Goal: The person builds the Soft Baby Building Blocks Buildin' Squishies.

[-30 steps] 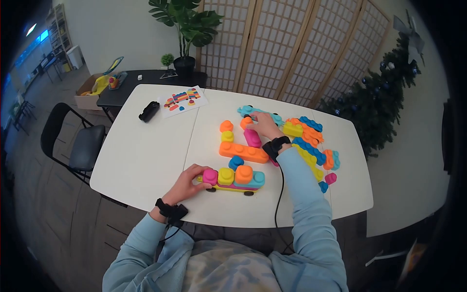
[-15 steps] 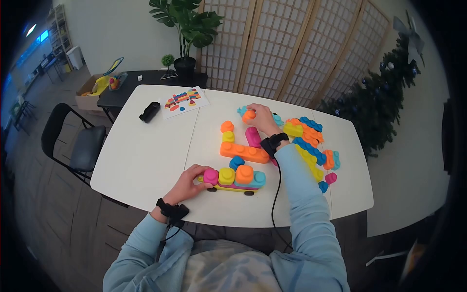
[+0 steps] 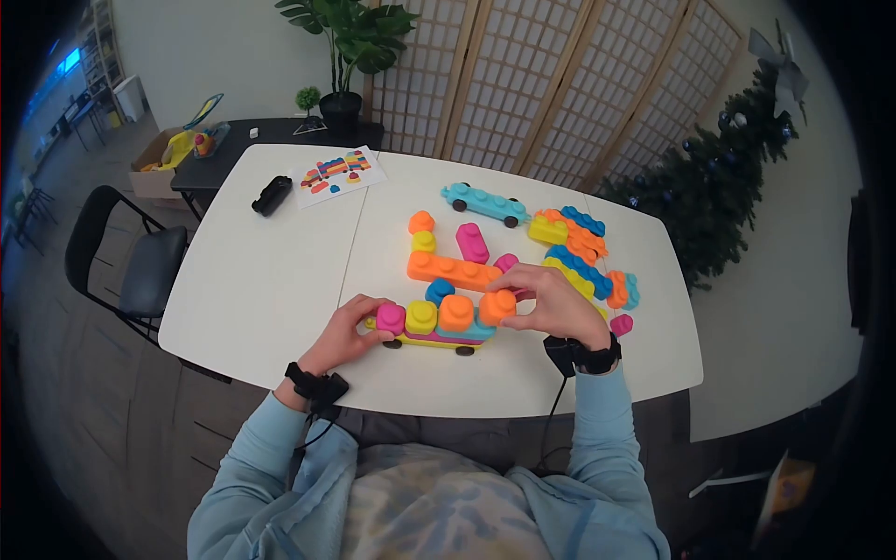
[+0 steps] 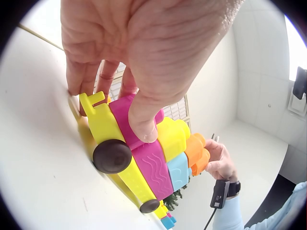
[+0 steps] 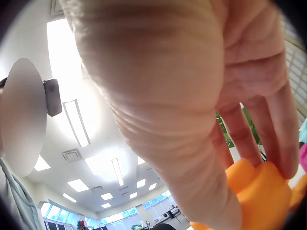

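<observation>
On the table's [image 3: 243, 308] near side, the left hand [image 3: 338, 334] pinches the pink block [image 3: 391, 318] atop the left of the wheeled car [image 3: 446, 338], while an orange block [image 3: 497, 307] at its right end is gripped between the right hand's [image 3: 563, 306] thumb and fingers

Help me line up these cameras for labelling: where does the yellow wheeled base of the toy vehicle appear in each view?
Head: the yellow wheeled base is just below and slightly left of the picture's centre.
Left wrist: it slants from left of centre down toward the bottom middle.
Right wrist: not in this picture.
Shared landmark: the right hand, pinching an orange block, shows in all three views.
</observation>
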A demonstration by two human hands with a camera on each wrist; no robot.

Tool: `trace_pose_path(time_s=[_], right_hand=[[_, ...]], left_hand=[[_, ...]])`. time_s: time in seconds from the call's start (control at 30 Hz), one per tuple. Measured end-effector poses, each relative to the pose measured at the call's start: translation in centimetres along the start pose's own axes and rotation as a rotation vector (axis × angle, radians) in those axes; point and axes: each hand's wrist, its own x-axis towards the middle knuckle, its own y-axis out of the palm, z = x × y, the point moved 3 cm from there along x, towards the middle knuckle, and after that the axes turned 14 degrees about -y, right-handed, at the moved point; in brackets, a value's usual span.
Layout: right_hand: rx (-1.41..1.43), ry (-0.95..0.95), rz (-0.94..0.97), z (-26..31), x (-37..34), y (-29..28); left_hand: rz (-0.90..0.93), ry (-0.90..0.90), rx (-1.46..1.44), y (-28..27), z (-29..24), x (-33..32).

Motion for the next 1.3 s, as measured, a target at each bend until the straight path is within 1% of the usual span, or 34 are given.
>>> trace_pose_path(time_s=[0.03,0.17,0.4,0.5,0.57,0.63,0.7,0.77,0.83,0.87,0.93,1.0,1.07,1.1,1.17,1.2,1.27,1.3], right_hand=[[0.010,-0.036,-0.051,0.0,-0.2,0.5],[-0.027,-0.012,-0.025,0.8,0.1,1.6],[-0.011,-0.003,-0.024,-0.3,0.1,2.7],[-0.011,-0.026,-0.050,-0.6,-0.1,3.0],[0.042,0.000,-0.057,-0.7,-0.3,3.0],[0.041,0.005,-0.060,-0.8,-0.4,3.1],[0.039,0.005,-0.063,-0.8,-0.3,3.2],[0.100,0.011,-0.079,-0.7,-0.1,3.6],[0.123,0.000,-0.094,-0.6,0.1,4.0],[0.147,-0.007,-0.105,-0.6,0.2,4.2],[0.183,0.001,-0.110,-0.5,0.6,4.5],[0.220,0.012,-0.113,-0.9,0.9,4.5],[0.413,0.042,-0.143,-2.4,1.8,4.0],[0.414,0.038,-0.144,-3.2,2.8,3.7],[0.126,0.031,-0.173,-5.2,5.0,2.8],[0.129,0.029,-0.177,-6.3,6.1,3.1],[-0.168,-0.060,-0.073,-7.8,8.9,4.6],[-0.168,-0.062,-0.078,-8.2,10.3,5.3]], left_hand=[[0.036,-0.040,0.010,0.0,0.0,-0.1],[0.033,-0.040,0.019,-0.1,-0.1,-0.1],[0.029,-0.037,0.025,-0.2,-0.2,-0.1],[0.029,-0.049,0.015,-0.2,0.0,-0.1],[0.033,-0.058,0.008,-0.1,0.2,-0.1],[-0.034,0.021,-0.022,0.0,0.3,0.1],[-0.036,0.038,0.011,-0.2,-0.3,0.0],[-0.041,0.057,0.045,-0.2,-1.6,-0.4],[-0.063,-0.061,0.116,-0.1,-2.7,-0.7],[-0.067,-0.060,0.123,-0.2,-2.7,-0.7],[-0.128,-0.083,0.227,-0.5,-2.4,-0.5],[-0.131,-0.098,0.266,-1.1,-2.2,-0.5],[-0.131,-0.113,0.304,-2.1,-2.0,-0.8],[-0.141,-0.125,0.329,-2.8,-1.8,-1.0],[-0.152,-0.137,0.358,-4.1,-1.6,-1.6],[-0.158,-0.164,0.341,-4.8,-1.4,-1.8],[-0.166,-0.198,0.308,-6.1,-1.3,-2.1],[-0.167,-0.195,0.313,-6.5,-1.4,-2.2]])
